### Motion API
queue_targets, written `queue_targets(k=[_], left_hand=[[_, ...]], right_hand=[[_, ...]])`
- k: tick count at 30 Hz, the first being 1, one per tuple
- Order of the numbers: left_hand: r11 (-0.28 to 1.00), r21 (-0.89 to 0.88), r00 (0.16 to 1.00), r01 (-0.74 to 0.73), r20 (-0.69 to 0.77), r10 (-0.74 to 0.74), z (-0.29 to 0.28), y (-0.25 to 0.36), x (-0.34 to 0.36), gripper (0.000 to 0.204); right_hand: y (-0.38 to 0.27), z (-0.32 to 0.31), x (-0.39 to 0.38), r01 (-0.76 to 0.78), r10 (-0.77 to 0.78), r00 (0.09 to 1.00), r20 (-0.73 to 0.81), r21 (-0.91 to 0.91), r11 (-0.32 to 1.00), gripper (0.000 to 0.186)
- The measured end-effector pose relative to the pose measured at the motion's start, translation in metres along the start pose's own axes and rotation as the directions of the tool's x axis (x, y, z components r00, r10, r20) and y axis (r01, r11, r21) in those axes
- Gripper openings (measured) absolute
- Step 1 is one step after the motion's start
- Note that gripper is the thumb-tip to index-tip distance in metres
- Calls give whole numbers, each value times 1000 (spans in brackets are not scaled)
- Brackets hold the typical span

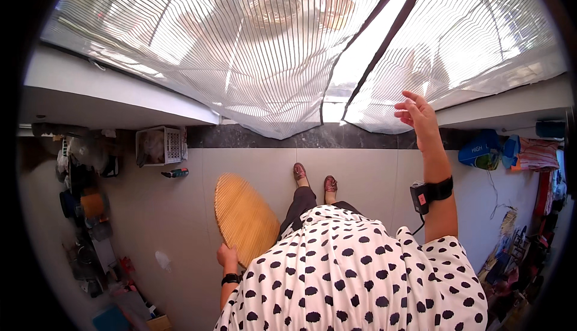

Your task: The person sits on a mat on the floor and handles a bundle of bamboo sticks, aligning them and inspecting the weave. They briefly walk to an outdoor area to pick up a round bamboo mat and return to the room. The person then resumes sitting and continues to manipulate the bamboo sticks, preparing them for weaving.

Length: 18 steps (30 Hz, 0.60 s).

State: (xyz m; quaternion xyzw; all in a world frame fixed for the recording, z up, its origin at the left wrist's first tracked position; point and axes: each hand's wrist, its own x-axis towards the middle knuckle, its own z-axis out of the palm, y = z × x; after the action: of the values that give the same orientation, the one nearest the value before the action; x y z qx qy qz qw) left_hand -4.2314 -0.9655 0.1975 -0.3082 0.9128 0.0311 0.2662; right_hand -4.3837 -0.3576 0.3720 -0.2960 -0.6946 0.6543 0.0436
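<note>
My left hand (227, 255) is closed on the edge of a round, ribbed wooden board (243, 220), which hangs upright at my left side. Its lower right part is hidden behind my dotted top. My right arm reaches forward, and my right hand (417, 113) is raised with fingers apart and slightly bent, holding nothing. Just in front of it hangs the right half of a striped, see-through curtain (457, 48); whether the fingertips touch it I cannot tell. The curtain's left half (270, 84) hangs beside it, with a bright gap between their dark edges.
A dark stone threshold (240, 137) runs under the curtain. On the left stand a white crate (161, 145) and a dark teal-and-red tool (175, 173). Blue bags (480, 149) lie at the right wall. Through the curtain, baskets (274, 9) show faintly. Clutter lines both sides.
</note>
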Motion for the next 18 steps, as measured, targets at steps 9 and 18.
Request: queue_targets(k=[9, 18], left_hand=[[970, 79, 970, -228, 99, 220, -30, 52, 56, 33], [896, 105, 901, -431, -7, 434, -39, 63, 102, 30]], right_hand=[[-16, 77, 58, 213, -277, 960, 39, -745, 633, 42], [-24, 76, 107, 52, -242, 966, -88, -854, 517, 38]])
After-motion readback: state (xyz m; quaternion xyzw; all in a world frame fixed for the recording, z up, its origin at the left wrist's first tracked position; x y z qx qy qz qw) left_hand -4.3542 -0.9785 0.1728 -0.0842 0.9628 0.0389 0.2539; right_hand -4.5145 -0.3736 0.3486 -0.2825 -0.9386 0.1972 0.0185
